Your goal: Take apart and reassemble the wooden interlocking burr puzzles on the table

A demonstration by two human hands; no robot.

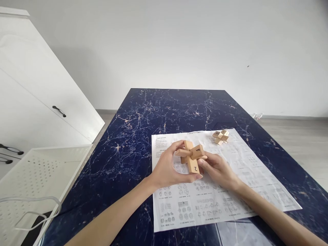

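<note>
Several interlocking wooden puzzle pieces form a cross-shaped wooden burr puzzle [191, 158] held above the sheet, with black numbers on two of its blocks. My left hand [169, 167] grips it between the thumb at the near end and the fingers at the far end. On the right side, my right hand [217, 167] pinches the puzzle with thumb and fingers. Beneath both hands lies a printed instruction sheet [176, 215] with small diagrams. A second, smaller-looking wooden burr puzzle [220, 136] rests on the sheet's far right part.
The dark blue marble-patterned table [164, 109] reaches toward a pale wall [166, 44]. At the left stand a white cabinet [38, 85] with black handles and a white perforated surface [43, 167] with a white cable [56, 201]. A pale flat object [243, 234] shows at the near edge.
</note>
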